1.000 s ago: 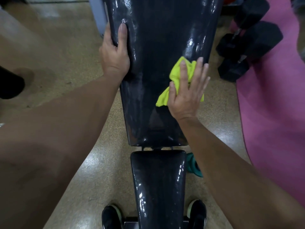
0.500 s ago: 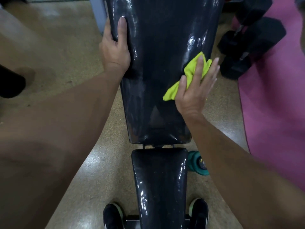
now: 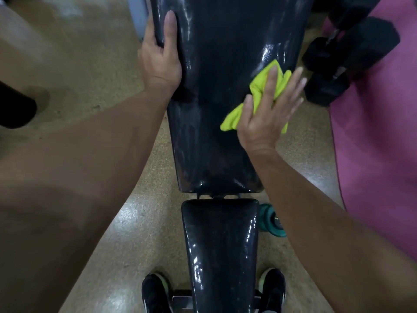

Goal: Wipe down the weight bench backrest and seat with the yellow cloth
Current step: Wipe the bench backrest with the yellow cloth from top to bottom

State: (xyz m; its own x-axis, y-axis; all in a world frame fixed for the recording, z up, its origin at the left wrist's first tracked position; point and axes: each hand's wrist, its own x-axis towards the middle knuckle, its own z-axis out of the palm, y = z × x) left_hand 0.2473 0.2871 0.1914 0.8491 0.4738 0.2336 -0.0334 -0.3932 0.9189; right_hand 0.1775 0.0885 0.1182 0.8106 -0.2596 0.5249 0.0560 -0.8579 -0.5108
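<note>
The black glossy backrest (image 3: 216, 86) of the weight bench runs up the middle of the view, with the narrower seat (image 3: 220, 245) below it. My right hand (image 3: 268, 114) lies flat with fingers spread, pressing the yellow cloth (image 3: 259, 91) against the backrest's right edge. My left hand (image 3: 161, 55) grips the backrest's left edge, thumb on the top surface. The cloth's middle is hidden under my palm.
Black dumbbells (image 3: 352, 53) lie on the floor right of the backrest, beside a pink mat (image 3: 379, 154). A green dumbbell (image 3: 270, 220) sits by the seat's right side. My shoes (image 3: 155, 292) straddle the bench foot. A dark object (image 3: 13, 107) sits at the far left.
My right hand slid the yellow cloth from the backrest's middle-right out to its right edge, then slightly back down. My left hand kept its grip on the left edge.
</note>
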